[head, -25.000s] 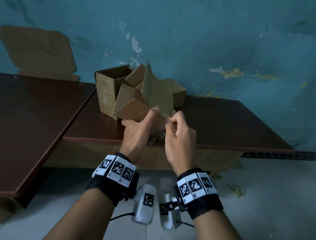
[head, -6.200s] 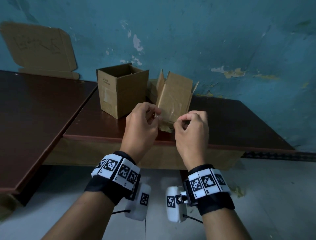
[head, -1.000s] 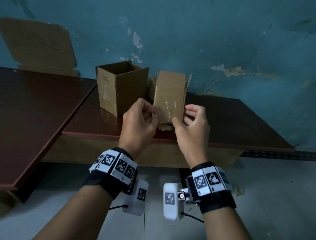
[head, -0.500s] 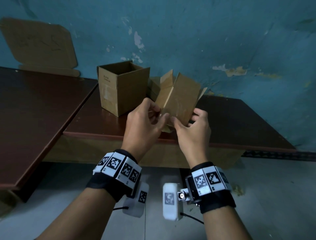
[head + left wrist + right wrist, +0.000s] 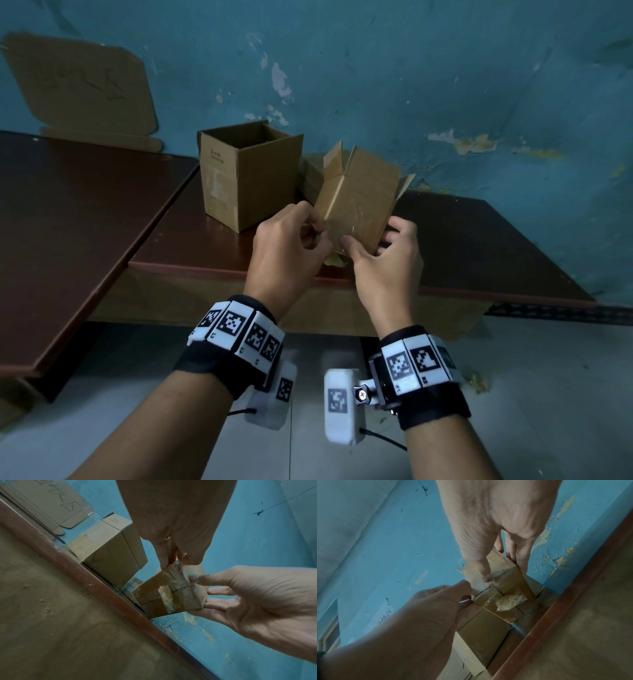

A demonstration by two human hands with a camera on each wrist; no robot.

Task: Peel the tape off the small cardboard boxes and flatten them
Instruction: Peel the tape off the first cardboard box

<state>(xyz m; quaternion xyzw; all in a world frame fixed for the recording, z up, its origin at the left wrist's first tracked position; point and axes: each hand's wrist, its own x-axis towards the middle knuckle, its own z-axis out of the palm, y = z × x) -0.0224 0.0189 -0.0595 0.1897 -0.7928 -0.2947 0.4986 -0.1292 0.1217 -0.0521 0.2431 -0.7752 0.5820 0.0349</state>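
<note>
2 hands on 1 small cardboard box, held in air over front edge of brown worktop, long axis upright, tilted, open flaps up, taped base toward the person. Left hand grip pinches clear tape at the base corner; right hand grip clamped round box sides. 1 open box stands behind-left; 1 flat cardboard sheet leans on blue wall.

Since a second ago, the small box has tilted rightward between both hands.
</note>
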